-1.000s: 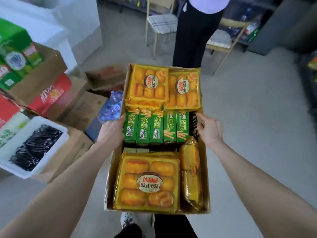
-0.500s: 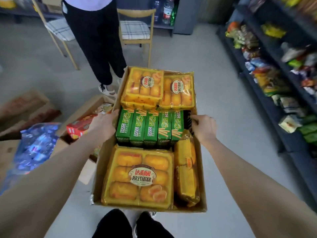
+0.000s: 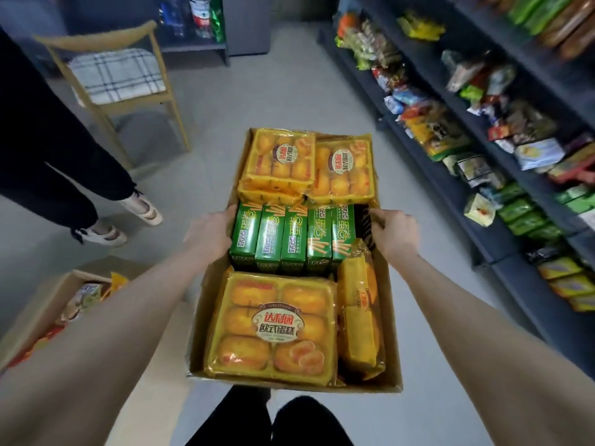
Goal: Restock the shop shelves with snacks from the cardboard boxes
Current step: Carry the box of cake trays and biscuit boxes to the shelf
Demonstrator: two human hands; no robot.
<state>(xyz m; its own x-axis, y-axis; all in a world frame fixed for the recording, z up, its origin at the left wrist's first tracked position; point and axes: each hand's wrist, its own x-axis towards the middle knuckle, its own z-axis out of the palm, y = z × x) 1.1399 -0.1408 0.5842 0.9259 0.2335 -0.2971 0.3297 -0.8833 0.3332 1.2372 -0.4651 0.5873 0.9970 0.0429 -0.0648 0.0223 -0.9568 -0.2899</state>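
Observation:
I carry an open cardboard box [image 3: 391, 358] in front of me above the floor. My left hand [image 3: 209, 235] grips its left wall and my right hand [image 3: 394, 233] grips its right wall, about halfway along. Inside lie yellow cake packs [image 3: 273, 326], two more cake packs [image 3: 343, 170] at the far end, a row of green biscuit-stick boxes [image 3: 289, 238] across the middle, and a yellow pack [image 3: 359, 310] standing on edge at the right. Dark shop shelves [image 3: 489, 194] with many snack packets run along the right.
A person in dark trousers [image 3: 48, 162] stands at the left beside a wooden chair [image 3: 119, 75] with a checked cushion. Another open cardboard box [image 3: 48, 304] with goods sits on the floor at lower left. Grey floor lies ahead between box and shelves.
The view has swung to the right with the box: the stacked cartons at the left have left the view and the snack shelves have come in at the right. Both hands keep their grip.

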